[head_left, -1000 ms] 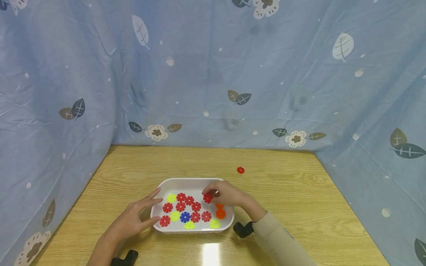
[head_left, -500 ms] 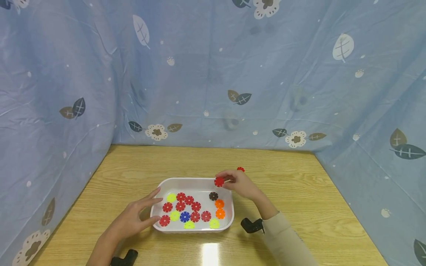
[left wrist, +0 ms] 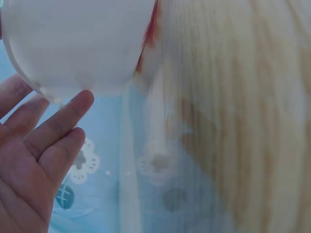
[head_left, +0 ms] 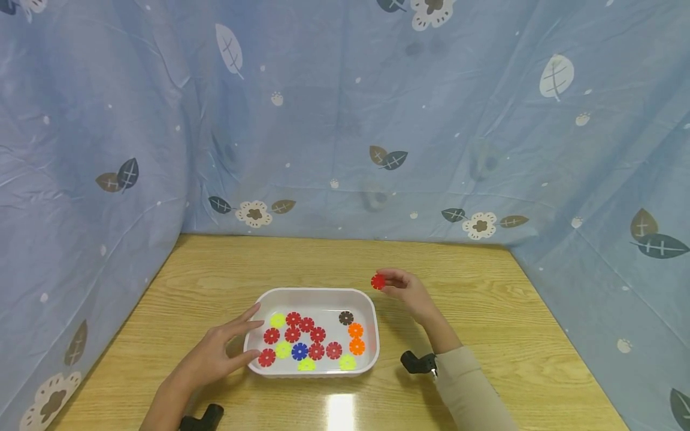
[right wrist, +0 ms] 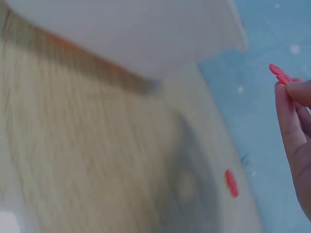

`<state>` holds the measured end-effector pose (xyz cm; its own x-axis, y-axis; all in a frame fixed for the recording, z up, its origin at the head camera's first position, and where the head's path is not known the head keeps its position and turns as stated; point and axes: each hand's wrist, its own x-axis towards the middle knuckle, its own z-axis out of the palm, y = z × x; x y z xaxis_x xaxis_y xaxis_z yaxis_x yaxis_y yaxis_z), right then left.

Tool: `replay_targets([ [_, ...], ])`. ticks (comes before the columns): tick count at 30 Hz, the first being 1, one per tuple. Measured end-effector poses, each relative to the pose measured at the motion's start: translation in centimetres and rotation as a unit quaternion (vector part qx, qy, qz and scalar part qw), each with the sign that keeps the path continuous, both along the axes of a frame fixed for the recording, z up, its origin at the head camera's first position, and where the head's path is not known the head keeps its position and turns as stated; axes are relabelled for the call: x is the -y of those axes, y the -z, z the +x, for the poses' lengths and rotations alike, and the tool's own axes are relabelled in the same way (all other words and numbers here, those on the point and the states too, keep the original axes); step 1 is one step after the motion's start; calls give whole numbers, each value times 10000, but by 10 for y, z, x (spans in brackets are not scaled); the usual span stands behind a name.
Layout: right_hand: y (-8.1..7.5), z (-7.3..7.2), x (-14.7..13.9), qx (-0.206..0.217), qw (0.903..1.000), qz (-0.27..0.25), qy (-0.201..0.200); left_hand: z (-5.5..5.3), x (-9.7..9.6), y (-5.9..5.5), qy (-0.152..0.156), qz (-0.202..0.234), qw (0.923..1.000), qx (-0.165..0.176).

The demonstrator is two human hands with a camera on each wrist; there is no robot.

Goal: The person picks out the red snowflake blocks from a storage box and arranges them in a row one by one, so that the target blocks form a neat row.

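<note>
My right hand (head_left: 414, 297) pinches a red notched disc (head_left: 378, 281), a snowflake-shaped building piece, between thumb and fingertips. It is beyond the back right corner of the white plastic tray (head_left: 318, 299). In the right wrist view, another red disc (right wrist: 231, 183) lies on the table; the hand hides it in the head view. My left hand (head_left: 218, 353) rests at the tray's left end with fingers spread and extended over the rim. Inside the tray lie several red discs (head_left: 293, 334), several yellow ones (head_left: 283, 349), a blue disc (head_left: 299, 351), two orange discs (head_left: 357, 346) and a dark brown disc (head_left: 346, 318).
The wooden table (head_left: 474, 311) runs back to a blue patterned curtain (head_left: 339, 120) that hangs behind it and on both sides. Black camera mounts (head_left: 417, 363) sit at both wrists.
My right hand has carried the red disc up out of the tray, over its back right corner, toward the red disc on the table. The brown disc has come into view. My left hand stays put.
</note>
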<state>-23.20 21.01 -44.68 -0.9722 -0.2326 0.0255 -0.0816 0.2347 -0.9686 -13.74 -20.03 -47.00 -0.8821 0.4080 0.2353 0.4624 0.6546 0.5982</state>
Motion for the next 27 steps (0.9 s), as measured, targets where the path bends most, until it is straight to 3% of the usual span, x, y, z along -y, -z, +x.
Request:
replay_targets([
  [11,26,-15,-27,314,9922,-148,1200,0,1,1,6,4,10000,-2],
  [18,34,-24,-36,595,9837,-191,1686,-1,1,2,14,-6,10000,26],
  [27,41,-33,-39,720,9781,-115,1947,-1,1,2,-38,14,10000,84],
])
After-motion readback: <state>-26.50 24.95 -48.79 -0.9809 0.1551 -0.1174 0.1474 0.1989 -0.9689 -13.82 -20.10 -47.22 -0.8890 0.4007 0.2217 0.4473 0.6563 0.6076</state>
